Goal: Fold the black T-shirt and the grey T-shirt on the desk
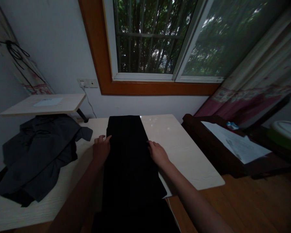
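A long folded black garment (128, 155) lies flat on the pale wooden table (194, 161), running from the far edge toward me and over the near edge. Its exact kind is hard to make out in the dim light. My left hand (102, 149) is at its left edge, fingers closed at the fabric. On the opposite edge, about level with it, my right hand (158, 153) pinches the cloth between curled fingers. The fabric between the hands looks smooth, and its near end merges with dark shadow.
A crumpled dark grey garment (43, 149) is heaped at the left, partly under a raised wooden shelf (70, 103). A cord hangs from the wall socket (87, 83). At right, papers (235, 142) lie on a dark brown piece of furniture (203, 139). A window (147, 38) is ahead.
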Tool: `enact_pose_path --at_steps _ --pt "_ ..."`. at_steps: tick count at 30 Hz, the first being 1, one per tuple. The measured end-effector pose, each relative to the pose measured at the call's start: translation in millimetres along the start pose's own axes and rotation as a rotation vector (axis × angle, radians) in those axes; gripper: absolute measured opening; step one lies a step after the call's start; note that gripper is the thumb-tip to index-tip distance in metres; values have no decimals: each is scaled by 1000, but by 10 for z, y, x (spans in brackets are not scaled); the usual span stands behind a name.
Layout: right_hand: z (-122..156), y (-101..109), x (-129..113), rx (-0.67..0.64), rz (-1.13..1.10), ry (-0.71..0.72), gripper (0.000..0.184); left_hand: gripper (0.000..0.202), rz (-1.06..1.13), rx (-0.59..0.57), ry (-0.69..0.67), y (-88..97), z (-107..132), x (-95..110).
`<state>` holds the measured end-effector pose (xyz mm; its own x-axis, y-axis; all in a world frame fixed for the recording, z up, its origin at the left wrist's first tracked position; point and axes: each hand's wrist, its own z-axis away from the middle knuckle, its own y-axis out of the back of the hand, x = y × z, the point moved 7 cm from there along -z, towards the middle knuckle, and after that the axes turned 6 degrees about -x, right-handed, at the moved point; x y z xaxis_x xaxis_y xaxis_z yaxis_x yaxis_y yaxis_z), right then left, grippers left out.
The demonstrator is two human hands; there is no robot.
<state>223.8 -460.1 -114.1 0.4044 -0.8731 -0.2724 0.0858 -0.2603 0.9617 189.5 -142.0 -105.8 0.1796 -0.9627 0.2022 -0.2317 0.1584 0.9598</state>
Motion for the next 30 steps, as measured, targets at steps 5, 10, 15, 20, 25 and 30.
enact_pose_path --at_steps 5,10,15,20,25,30 --pt "26 26 -27 105 28 -5 45 47 -18 -59 -72 -121 7 -39" --pt "3 -125 -40 138 33 31 46 51 -8 -110 -81 -228 -68 -71" --pt "-105 -205 -30 122 26 30 48 52 -16 -96 -115 -282 -210 -73" --pt "-298 -193 -63 121 30 27 49 53 -8 -94 -107 -300 -384 -107" --pt "-559 -193 -53 124 21 13 50 52 33 -122 -50 -332 -614 -169" --pt "-636 -192 -33 135 17 12 51 53 56 -136 -1 -390 -700 -234"
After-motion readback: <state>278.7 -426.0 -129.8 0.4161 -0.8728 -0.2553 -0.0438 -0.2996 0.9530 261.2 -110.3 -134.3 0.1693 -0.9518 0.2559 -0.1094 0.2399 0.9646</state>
